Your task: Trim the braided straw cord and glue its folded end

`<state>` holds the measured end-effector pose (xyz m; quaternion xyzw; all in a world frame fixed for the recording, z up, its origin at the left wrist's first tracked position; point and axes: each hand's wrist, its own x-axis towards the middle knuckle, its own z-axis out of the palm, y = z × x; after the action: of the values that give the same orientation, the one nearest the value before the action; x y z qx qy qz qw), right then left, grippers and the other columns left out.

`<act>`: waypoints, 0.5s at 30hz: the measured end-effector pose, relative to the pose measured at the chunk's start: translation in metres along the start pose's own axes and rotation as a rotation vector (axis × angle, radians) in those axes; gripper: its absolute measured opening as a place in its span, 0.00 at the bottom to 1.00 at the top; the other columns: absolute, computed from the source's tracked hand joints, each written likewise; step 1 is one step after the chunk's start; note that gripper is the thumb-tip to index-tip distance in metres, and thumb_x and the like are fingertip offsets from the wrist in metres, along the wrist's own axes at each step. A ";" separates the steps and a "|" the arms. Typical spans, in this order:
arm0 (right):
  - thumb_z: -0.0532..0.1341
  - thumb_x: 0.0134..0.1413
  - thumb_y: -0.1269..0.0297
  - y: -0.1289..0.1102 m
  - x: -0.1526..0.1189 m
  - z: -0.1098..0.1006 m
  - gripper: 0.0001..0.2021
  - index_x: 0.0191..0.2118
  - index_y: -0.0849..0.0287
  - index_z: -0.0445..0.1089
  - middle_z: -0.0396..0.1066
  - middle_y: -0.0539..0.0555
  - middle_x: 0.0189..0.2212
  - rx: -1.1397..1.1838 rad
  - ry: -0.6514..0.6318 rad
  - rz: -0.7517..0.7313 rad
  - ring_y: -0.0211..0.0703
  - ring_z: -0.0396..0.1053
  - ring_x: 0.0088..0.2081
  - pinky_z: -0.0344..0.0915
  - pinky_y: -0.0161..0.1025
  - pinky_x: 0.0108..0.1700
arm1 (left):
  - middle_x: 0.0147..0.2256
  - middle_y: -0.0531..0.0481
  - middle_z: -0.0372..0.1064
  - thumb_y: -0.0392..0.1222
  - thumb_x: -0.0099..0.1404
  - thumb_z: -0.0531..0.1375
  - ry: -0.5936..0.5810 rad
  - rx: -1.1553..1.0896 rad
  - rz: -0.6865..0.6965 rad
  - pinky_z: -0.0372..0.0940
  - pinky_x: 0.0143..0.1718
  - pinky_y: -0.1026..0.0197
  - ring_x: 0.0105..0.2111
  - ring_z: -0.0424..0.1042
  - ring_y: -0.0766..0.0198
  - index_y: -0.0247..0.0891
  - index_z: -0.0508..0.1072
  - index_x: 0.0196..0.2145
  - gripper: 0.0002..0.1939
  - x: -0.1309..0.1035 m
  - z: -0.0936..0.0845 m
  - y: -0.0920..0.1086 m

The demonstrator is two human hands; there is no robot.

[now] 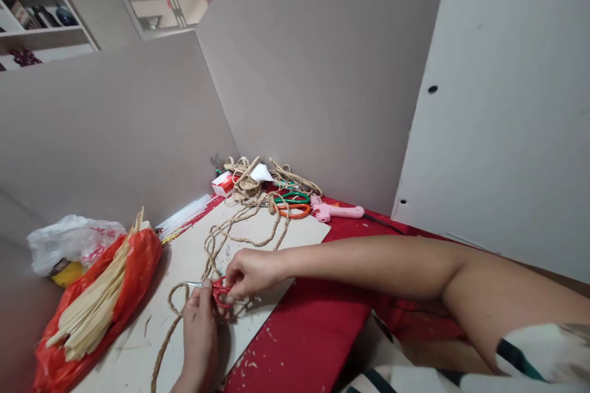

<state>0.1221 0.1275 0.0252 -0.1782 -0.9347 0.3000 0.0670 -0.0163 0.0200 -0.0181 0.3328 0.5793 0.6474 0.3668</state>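
Note:
Red-handled scissors [219, 292] are in my right hand [252, 271], its fingers closed at the handle loops. Their metal blades point left, crossing just above my left hand [201, 322]. Pinched in my left fingers is a braided straw rope [166, 344]; one part loops up by the blade tips and a tail hangs toward the lower left. The exact contact between blades and rope is too small to tell. More of the cord lies in loose loops behind my hands on a pale board [184, 258].
An orange-red bag [142, 264] with dry straw strips [94, 313] lies left, beside a white plastic bag [76, 239]. Behind are a rope pile [249, 187], green-handled scissors [295, 198], orange-handled scissors [295, 212] and a pink glue gun [338, 210]. Grey panels [322, 73] enclose the red-covered table [304, 331].

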 end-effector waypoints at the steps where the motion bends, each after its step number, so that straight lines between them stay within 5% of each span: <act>1: 0.62 0.55 0.55 0.000 0.000 0.004 0.15 0.38 0.63 0.77 0.71 0.47 0.24 -0.005 0.037 0.020 0.29 0.62 0.24 0.55 0.26 0.25 | 0.16 0.53 0.64 0.52 0.55 0.66 -0.015 -0.003 -0.006 0.57 0.19 0.65 0.16 0.61 0.67 0.36 0.68 0.19 0.18 0.000 0.000 -0.001; 6: 0.62 0.53 0.54 0.007 0.006 0.005 0.14 0.34 0.60 0.77 0.72 0.47 0.24 -0.107 0.152 0.039 0.30 0.64 0.25 0.55 0.28 0.26 | 0.18 0.55 0.63 0.54 0.58 0.64 -0.077 0.020 0.013 0.59 0.22 0.66 0.18 0.61 0.69 0.36 0.69 0.23 0.18 0.000 0.000 -0.003; 11: 0.55 0.62 0.56 0.042 0.034 -0.049 0.16 0.39 0.61 0.75 0.75 0.55 0.34 -0.324 0.281 0.163 0.40 0.70 0.35 0.63 0.36 0.36 | 0.23 0.53 0.70 0.53 0.62 0.60 -0.084 0.185 0.110 0.66 0.27 0.62 0.20 0.66 0.67 0.37 0.73 0.48 0.21 0.001 -0.003 -0.009; 15: 0.59 0.61 0.58 0.075 0.086 -0.089 0.18 0.52 0.63 0.66 0.68 0.59 0.49 -0.483 0.267 0.268 0.45 0.69 0.46 0.69 0.48 0.47 | 0.27 0.47 0.76 0.51 0.60 0.63 -0.072 0.429 0.315 0.69 0.36 0.58 0.29 0.74 0.58 0.39 0.79 0.41 0.16 -0.003 -0.005 -0.023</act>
<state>0.0847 0.2647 0.0551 -0.3486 -0.9301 0.0492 0.1047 -0.0166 0.0159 -0.0412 0.5117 0.6309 0.5467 0.2032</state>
